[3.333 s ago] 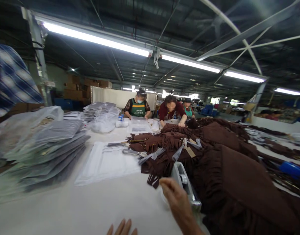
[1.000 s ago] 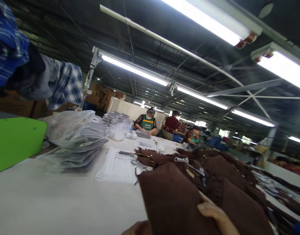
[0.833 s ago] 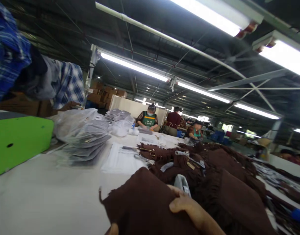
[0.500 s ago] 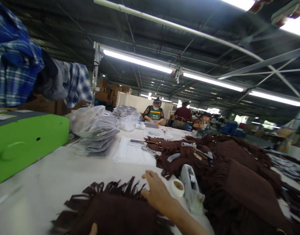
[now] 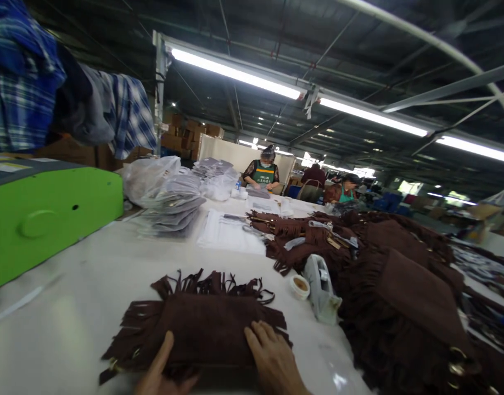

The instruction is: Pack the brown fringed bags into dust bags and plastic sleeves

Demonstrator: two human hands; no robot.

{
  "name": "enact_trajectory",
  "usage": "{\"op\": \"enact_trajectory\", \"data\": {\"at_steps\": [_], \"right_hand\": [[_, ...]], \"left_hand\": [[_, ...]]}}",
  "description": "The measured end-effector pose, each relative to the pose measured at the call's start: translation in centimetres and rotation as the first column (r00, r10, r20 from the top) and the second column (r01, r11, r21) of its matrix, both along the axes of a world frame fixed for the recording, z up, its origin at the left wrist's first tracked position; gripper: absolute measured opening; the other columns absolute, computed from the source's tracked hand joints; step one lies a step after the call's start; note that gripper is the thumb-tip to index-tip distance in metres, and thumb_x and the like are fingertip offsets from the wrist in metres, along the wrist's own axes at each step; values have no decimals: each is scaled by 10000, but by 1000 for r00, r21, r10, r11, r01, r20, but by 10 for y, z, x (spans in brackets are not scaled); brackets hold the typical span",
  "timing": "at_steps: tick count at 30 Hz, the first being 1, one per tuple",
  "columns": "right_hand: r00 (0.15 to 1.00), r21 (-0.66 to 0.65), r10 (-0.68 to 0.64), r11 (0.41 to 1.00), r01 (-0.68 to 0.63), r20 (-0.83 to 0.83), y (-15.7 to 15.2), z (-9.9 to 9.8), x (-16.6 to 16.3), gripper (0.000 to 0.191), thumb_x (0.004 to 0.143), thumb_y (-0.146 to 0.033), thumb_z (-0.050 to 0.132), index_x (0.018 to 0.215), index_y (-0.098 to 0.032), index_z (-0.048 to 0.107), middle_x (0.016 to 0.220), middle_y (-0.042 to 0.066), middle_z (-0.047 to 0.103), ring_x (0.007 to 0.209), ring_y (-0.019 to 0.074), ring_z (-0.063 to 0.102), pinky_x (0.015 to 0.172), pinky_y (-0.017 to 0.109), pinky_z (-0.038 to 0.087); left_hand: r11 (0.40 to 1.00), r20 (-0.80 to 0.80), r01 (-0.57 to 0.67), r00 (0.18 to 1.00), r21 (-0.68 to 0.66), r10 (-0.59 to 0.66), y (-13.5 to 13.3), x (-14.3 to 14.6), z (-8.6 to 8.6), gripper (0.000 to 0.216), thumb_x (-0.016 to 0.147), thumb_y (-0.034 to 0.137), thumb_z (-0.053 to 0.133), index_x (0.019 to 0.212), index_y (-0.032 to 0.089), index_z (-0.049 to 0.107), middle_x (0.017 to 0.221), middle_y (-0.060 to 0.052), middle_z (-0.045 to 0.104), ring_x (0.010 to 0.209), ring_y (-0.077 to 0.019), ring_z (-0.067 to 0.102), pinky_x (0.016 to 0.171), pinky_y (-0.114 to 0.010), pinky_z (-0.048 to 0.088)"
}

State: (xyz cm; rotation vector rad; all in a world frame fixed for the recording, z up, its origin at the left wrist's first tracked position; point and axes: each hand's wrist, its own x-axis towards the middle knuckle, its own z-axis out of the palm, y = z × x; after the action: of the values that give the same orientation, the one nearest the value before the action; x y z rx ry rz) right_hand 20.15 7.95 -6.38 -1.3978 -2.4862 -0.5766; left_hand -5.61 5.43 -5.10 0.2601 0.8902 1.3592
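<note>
Both hands, left and right, lie open-palmed (gripping nothing) on the brown fringed garment on the table.

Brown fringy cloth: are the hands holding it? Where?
The brown fringed cloth lies on the table. The right hand presses flat on its near edge; the left hand touches that edge too, mostly cut off, grip unclear.

A garment factory floor: long fluorescent tube lights under a bare steel roof, stacked cardboard boxes, a long white desk heaped with brown fringed garments, bagged packs, and workers sorting.
</note>
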Motion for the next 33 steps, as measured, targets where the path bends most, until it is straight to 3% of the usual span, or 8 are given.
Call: {"op": "enact_trajectory", "data": {"at_steps": [4, 9, 15, 18, 20, 23, 28, 33], "right_hand": [[995, -71, -46, 996, 53, 86, -17, 46, 11, 636, 700, 53, 460, 1253, -225, 605, 1239, 71, 665, 1041, 245, 663, 784, 295, 570], [991, 3, 17, 1000, -18, 134, -21, 75, 36, 641, 749, 47, 392, 1303, -220, 574, 1292, 102, 624, 1048, 256, 649, 825, 390, 566], [983, -35, 149, 989, -146, 106, -27, 10, 85, 732, 710, 59, 369, 1370, -226, 510, 1342, 97, 590, 1110, 196, 628, 924, 362, 523], [990, -14, 125, 992, -124, 64, -35, -11, 94, 664, 762, -14, 404, 1389, -217, 489, 1372, 102, 561, 1165, 221, 596, 957, 394, 508], [989, 8, 141, 990, -142, 31, -38, -7, 80, 603, 786, -95, 451, 1379, -194, 499, 1385, 122, 543, 1201, 266, 567, 952, 434, 512], [971, 28, 239, 971, -239, 11, -39, 10, 30, 616, 782, -98, 460, 1392, -188, 480, 1437, 127, 489, 1299, 300, 471, 1003, 492, 471], [957, -39, 291, 956, -290, 17, -24, 27, -56, 649, 782, 26, 404, 1396, -170, 479, 1421, 147, 506, 1284, 281, 492, 991, 434, 491], [989, -150, 149, 978, -145, 13, 4, 39, -78, 625, 817, 26, 398, 1402, -180, 480, 1378, 114, 556, 1102, 286, 604, 899, 437, 539]], "left_hand": [[978, 116, -209, 971, -2, 208, 0, -19, 22, 412, 865, 170, 620, 1270, 201, 552, 1064, -71, 727, 952, -253, 706, 799, -407, 603], [963, 144, -239, 965, 124, 221, -9, -45, 29, 325, 811, 39, 598, 1111, 159, 632, 867, -33, 723, 656, -154, 685, 623, -251, 592], [970, 14, -231, 973, 80, 230, -28, -72, 15, 293, 852, 71, 561, 1137, 121, 606, 1090, -133, 681, 917, -206, 685, 822, -353, 574], [921, -260, -352, 885, 165, 385, -38, -87, 18, 304, 849, 180, 626, 1151, 173, 590, 1161, -106, 653, 1054, -212, 639, 909, -344, 529], [883, -525, -361, 711, 300, 469, -44, -89, 23, 328, 838, 286, 670, 1151, 221, 593, 1212, -66, 631, 1151, -211, 583, 980, -332, 480], [924, -767, -107, 527, 367, 366, -52, -77, 27, 314, 854, 386, 642, 1117, 216, 619, 1165, -60, 654, 1122, -220, 594, 989, -340, 468], [908, -839, 96, 432, 407, 331, -61, -50, 26, 274, 927, 392, 536, 1120, 211, 607, 1098, -60, 678, 1038, -206, 637, 921, -322, 503], [897, -873, 169, 360, 408, 329, -67, -52, 24, 226, 955, 360, 485, 1071, 212, 611, 939, -34, 693, 891, -180, 667, 822, -291, 539]]}}
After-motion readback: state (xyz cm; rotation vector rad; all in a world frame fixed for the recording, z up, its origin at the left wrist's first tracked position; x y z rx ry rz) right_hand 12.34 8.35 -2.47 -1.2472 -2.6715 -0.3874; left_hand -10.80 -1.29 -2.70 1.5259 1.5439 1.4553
